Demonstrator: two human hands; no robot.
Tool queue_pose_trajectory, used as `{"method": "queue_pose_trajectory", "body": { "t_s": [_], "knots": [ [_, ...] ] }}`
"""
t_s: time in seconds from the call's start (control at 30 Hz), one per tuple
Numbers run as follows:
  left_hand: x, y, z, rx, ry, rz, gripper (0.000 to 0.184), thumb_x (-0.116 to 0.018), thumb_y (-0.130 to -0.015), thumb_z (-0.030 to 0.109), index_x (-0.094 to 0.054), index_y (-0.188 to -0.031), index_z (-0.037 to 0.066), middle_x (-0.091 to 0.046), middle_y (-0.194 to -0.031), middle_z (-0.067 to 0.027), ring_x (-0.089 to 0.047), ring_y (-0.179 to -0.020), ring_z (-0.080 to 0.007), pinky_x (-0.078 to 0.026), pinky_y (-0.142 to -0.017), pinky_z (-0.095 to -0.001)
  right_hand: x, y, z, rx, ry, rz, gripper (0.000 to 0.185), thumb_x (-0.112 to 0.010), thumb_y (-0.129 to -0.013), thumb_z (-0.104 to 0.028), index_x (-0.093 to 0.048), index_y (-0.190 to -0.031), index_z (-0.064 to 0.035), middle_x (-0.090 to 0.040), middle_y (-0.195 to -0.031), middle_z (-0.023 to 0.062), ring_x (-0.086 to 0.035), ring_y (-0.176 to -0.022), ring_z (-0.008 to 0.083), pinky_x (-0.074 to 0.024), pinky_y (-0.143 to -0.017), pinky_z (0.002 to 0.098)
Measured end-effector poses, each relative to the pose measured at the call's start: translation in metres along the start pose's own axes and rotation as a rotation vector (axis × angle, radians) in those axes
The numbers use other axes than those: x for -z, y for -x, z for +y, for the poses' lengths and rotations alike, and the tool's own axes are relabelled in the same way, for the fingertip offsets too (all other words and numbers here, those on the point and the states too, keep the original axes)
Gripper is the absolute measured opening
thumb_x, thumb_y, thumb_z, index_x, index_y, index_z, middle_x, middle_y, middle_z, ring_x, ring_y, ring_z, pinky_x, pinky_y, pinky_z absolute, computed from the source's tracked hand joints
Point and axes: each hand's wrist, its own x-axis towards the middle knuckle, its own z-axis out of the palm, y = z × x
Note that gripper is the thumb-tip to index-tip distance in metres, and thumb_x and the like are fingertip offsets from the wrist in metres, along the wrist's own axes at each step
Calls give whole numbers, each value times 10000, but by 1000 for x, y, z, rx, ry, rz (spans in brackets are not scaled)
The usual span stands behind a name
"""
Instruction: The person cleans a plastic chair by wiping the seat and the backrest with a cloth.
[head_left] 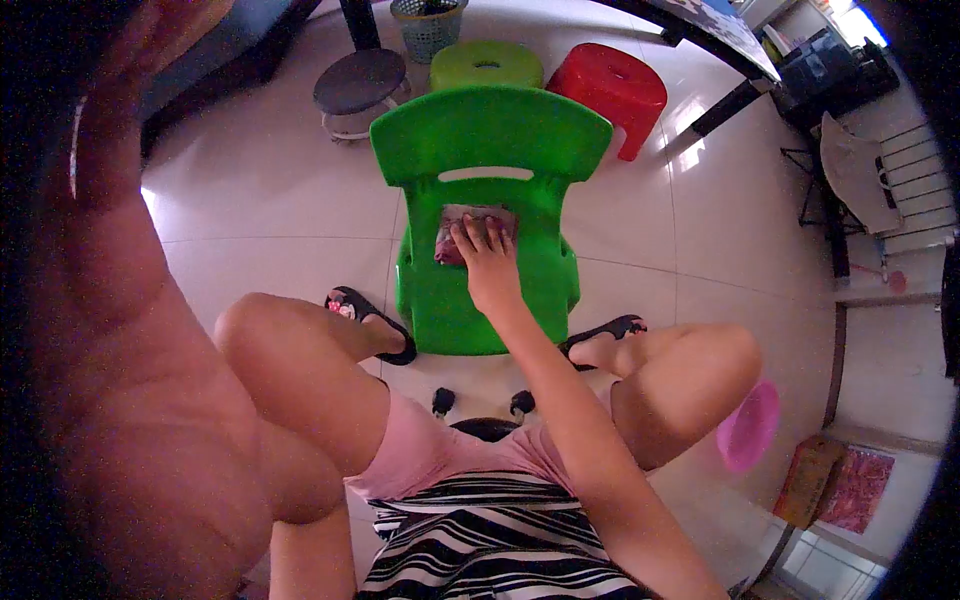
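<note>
Packet [446,248], dark red and greyish, one in number, is placed on one green chair [490,315], under the person's right hand [490,265]. By size, the left hand [150,400] comes first: the whole left side is filled by it, close to the lens. The chair, set on the tiled floor [280,215], is followed by three stools beyond it: one red stool [618,82], one lime stool [487,62] and one grey round stool [360,80]. One mesh basket [430,38], one pink basin [749,428] and one cardboard box [808,482] are also counted, then two dark sandals [404,351] (one on each foot) and two black casters [443,402].

The left hand is blurred and its fingertips are cut off, so its state cannot be told. The right fingers are laid nearly straight, slightly apart, over the packet; the thumb is not clearly shown, and whether anything is clamped cannot be told. Much of the packet is covered by that hand. The lime stool is partly hidden by the chair, and the basket is cut off at the top edge.

Marks on a reddish printed sheet [860,488] beside the box are too small to be read.
</note>
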Motion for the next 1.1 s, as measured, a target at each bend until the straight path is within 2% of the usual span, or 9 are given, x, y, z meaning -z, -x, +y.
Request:
{"method": "queue_pose_trajectory", "body": {
  "t_s": [0.2,0.3,0.43,0.47,0.53,0.63,0.83,1.03,1.1],
  "knots": [
    [7,5,-12,26,32,92,329,-420,-991,235,-485,-1227,16,-553,-1191,-95,-494,-1142,-201,-362,-979,-317,-5,-1,1,-1,17,26,593,-486,-814,-49,-404,-1384,-192,-360,-1460,66,-357,-1318,350,-236,-1100,487],
    [12,35,-37,134,-22,256,334,-413,-994,237,-486,-1232,14,-554,-1199,-98,-493,-1153,-204,-359,-985,-319,-10,-2,3,42,14,137,471,-426,-876,-169,-460,-1346,-171,-472,-1369,99,-442,-1246,353,-232,-1095,530],
    [-9,159,-116,631,-335,493,341,-404,-998,239,-487,-1238,11,-556,-1210,-100,-492,-1168,-208,-356,-994,-322,-7,-3,3,17,23,91,497,-438,-859,-125,-452,-1352,-185,-452,-1390,83,-423,-1265,351,-242,-1093,515],
    [-17,196,-132,776,-491,514,320,-424,-982,183,-477,-1238,-3,-546,-1224,-125,-497,-1164,-245,-352,-999,-353,-6,-3,2,2,14,63,523,-448,-844,-89,-445,-1357,-191,-425,-1414,71,-406,-1281,351,-247,-1094,497],
    [-23,250,-149,899,-991,308,337,-462,-935,103,-461,-1253,-6,-531,-1238,-166,-494,-1163,-308,-351,-1001,-384,-3,-3,1,-6,7,30,549,-458,-830,-56,-439,-1361,-196,-400,-1437,61,-393,-1294,353,-255,-1093,478],
    [-25,283,-165,928,-1164,292,386,-485,-886,50,-451,-1266,-3,-534,-1225,-192,-492,-1144,-355,-383,-962,-420,-2,-1,3,9,11,29,541,-458,-833,-68,-440,-1359,-193,-409,-1430,64,-403,-1285,357,-268,-1089,473],
    [-21,298,-182,1089,-1178,81,436,-492,-883,53,-404,-1307,5,-558,-1193,-184,-505,-1127,-359,-425,-900,-444,1,-6,4,14,64,56,521,-468,-833,-89,-451,-1344,-188,-441,-1400,72,-441,-1252,346,-309,-1069,468],
    [-19,309,-185,988,-1258,59,453,-488,-902,100,-396,-1338,22,-566,-1182,-178,-513,-1122,-347,-428,-903,-444,2,-9,3,36,70,126,501,-470,-830,-98,-481,-1322,-197,-478,-1360,65,-481,-1206,327,-337,-1054,460],
    [-18,311,-187,1045,-1259,60,456,-493,-901,101,-399,-1341,22,-570,-1171,-182,-513,-1123,-344,-429,-898,-443,2,-10,5,34,67,127,501,-477,-826,-104,-485,-1318,-201,-487,-1350,57,-485,-1202,318,-342,-1052,454]
  ]
}}
